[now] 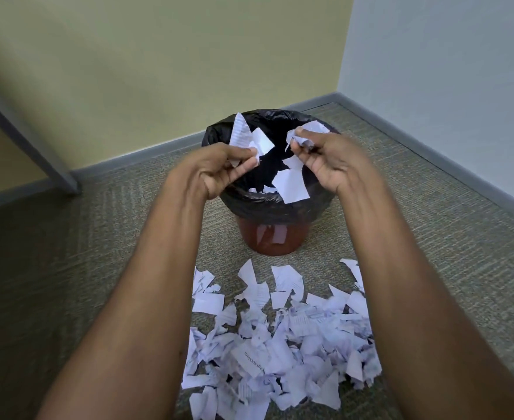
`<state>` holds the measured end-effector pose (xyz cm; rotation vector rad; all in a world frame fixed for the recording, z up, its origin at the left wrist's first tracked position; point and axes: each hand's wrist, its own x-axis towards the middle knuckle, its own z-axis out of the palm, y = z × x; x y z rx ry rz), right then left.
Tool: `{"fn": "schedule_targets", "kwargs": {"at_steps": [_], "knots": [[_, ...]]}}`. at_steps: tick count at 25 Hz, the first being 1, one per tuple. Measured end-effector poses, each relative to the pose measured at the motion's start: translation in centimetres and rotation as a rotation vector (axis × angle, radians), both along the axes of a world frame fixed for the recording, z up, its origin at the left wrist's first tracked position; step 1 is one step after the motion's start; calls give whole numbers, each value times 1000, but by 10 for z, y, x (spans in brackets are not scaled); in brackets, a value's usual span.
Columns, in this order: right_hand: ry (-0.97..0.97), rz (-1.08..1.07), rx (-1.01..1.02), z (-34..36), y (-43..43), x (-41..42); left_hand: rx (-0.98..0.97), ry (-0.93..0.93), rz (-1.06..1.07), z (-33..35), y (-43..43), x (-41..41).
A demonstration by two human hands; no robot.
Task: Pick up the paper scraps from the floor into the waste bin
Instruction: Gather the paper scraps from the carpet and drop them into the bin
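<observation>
Several paper scraps (246,137) pinched by left hand (219,171) fingers (243,169), more clutched by right hand (331,165), over waste bin (265,209)

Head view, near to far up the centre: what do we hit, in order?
Heap of torn white paper scraps on the grey-green carpet → round red-brown waste bin with black plastic liner → grey baseboard → pale yellow-green wall.
</observation>
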<state>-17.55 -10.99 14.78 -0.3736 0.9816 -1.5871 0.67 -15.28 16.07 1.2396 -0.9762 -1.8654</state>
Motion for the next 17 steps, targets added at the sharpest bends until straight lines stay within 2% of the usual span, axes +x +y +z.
{"fn": "schedule_targets", "kwargs": {"at_steps": [3,6,8,11,14,16,17], "knots": [[46,26,2,0,-9,2,24,-57,10,2,-2,-11],[259,212,111,2,-11,-7,-1,-167,-24,13,0,-11],[372,205,150,2,-8,-19,-95,-280,35,16,4,-6],[404,24,127,-6,3,-43,-294,-362,311,-5,12,15],[408,-249,116,-25,26,-66,-348,-615,573,-66,28,44],[492,-351,231,-52,45,-82,-286,-842,593,-118,45,59],[583,-374,325,-70,55,-88,-255,-950,517,-144,55,64]]}}
